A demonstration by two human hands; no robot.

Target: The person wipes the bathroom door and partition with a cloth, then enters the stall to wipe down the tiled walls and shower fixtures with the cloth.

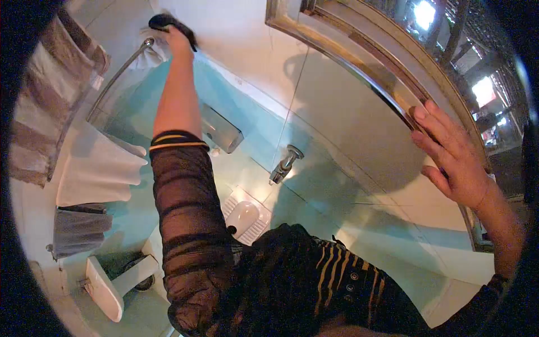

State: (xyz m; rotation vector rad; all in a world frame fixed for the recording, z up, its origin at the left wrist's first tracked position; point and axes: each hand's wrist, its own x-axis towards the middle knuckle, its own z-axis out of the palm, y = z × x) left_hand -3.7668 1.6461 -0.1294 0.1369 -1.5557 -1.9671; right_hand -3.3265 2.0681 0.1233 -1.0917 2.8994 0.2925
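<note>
At the upper left of the frame we see a black brush-like object [161, 22], blurred and dark all over, gripped in the left hand [179, 42]; its rounded end juts out to the left while the rest slants down to the right, too smeared for us to tell its exact kind. From top centre toward the right edge we have a worn, brownish window frame [331, 40], bowed across the view, with a shiny strip along its lower edge, where the right hand [453, 154] lays its fingers.
</note>
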